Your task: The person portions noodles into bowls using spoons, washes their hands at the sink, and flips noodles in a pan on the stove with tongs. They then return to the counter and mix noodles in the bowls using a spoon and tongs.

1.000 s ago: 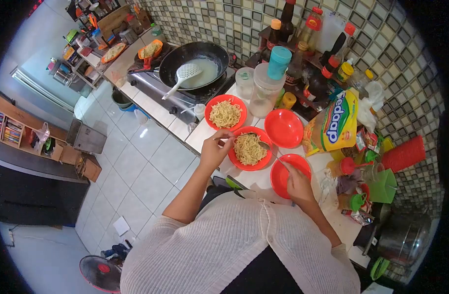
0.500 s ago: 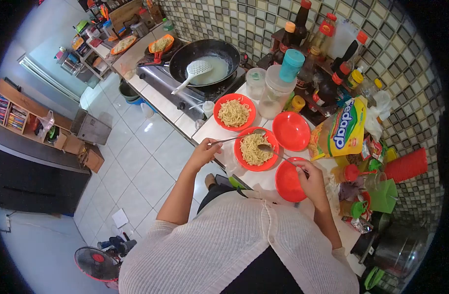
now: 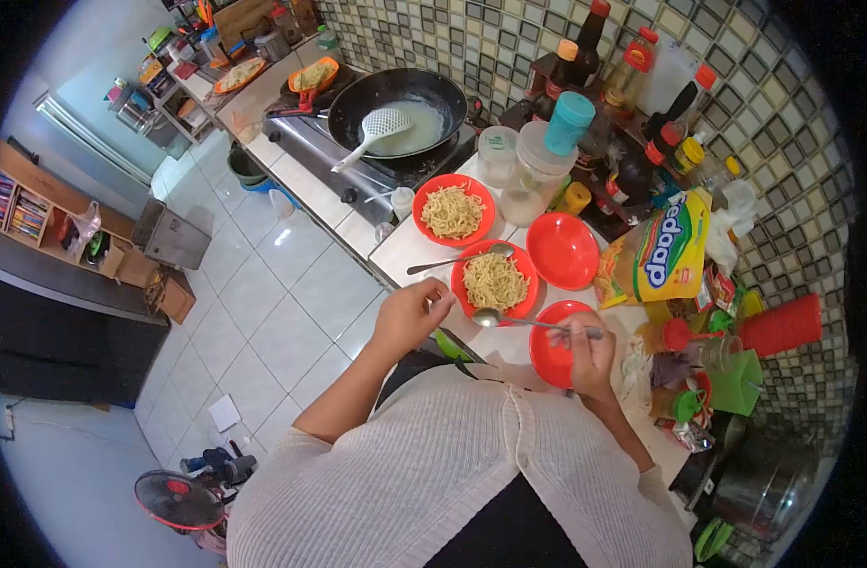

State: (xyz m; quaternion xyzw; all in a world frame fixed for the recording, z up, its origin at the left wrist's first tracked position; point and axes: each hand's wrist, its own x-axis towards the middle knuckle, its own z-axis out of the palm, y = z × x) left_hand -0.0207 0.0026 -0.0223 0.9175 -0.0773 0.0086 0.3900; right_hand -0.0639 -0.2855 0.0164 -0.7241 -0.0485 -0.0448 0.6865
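Observation:
My right hand [image 3: 588, 355] grips a metal spoon [image 3: 528, 323] by its handle. The spoon's bowl hangs at the near edge of a red bowl [image 3: 531, 295] holding noodles [image 3: 495, 283]. A second metal utensil [image 3: 452, 260], spoon or fork I cannot tell, lies across that bowl's far-left rim, its handle sticking out left. Just left of the bowl, my left hand [image 3: 410, 317] is empty, fingers loosely bent and apart from the thumb. Beneath my right hand sits a red bowl [image 3: 550, 360], and another red bowl [image 3: 563, 251] lies behind it, with no noodles in either.
Another red bowl of noodles [image 3: 454, 210] stands behind. A black wok [image 3: 443, 90] with cloudy liquid and a white slotted ladle [image 3: 386, 123] sits on the stove [image 3: 310, 166]. Clear jars [image 3: 537, 175], a yellow noodle packet [image 3: 656, 251] and several bottles [image 3: 632, 71] line the wall side.
My left hand has let go of its utensil, which now rests on the bowl, and has moved down. The spoon in my right hand has moved from the noodles toward the bowl's near edge.

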